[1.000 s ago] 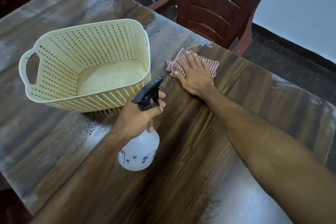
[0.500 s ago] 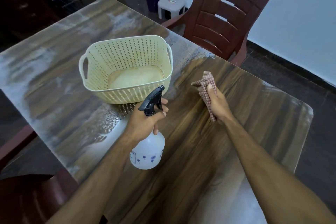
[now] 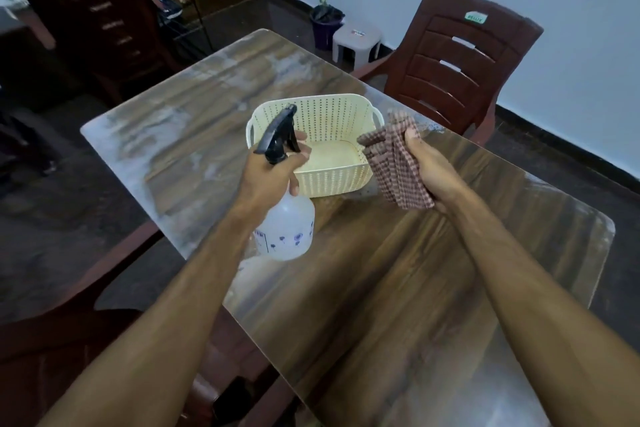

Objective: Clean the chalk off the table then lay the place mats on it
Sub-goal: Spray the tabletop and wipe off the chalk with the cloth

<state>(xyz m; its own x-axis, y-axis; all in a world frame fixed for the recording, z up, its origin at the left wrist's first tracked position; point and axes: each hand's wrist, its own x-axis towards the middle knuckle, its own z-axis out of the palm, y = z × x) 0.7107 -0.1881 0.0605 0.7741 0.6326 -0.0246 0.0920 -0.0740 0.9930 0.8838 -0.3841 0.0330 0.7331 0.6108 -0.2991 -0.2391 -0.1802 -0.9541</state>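
A cream perforated basket (image 3: pixel 325 146) is set near the middle of the wood-grain counter (image 3: pixel 398 288) and is taken as the landmark. On the near-left side of the basket, a translucent spray bottle (image 3: pixel 285 229) with a black trigger head is gripped at the neck by the left hand (image 3: pixel 273 170), fingers curled round it; the bottle is held above the counter and part of the basket's left wall is covered by it. On the near-right side of the basket, a red-checked cloth (image 3: pixel 398 166) is clutched in the right hand (image 3: pixel 427 166), thumb pressed over its folds, and it is lifted clear of the counter. Pale chalk smears (image 3: pixel 166 146) are seen on the counter left of and beyond the basket, while the surface nearer than the basket looks dark and glossy. Beyond the basket to the right, a brown plastic chair (image 3: pixel 453 62) is drawn up to the counter's edge. Farther beyond the basket a white stool (image 3: pixel 356 43) and a dark bin (image 3: pixel 325 26) are placed by the wall.
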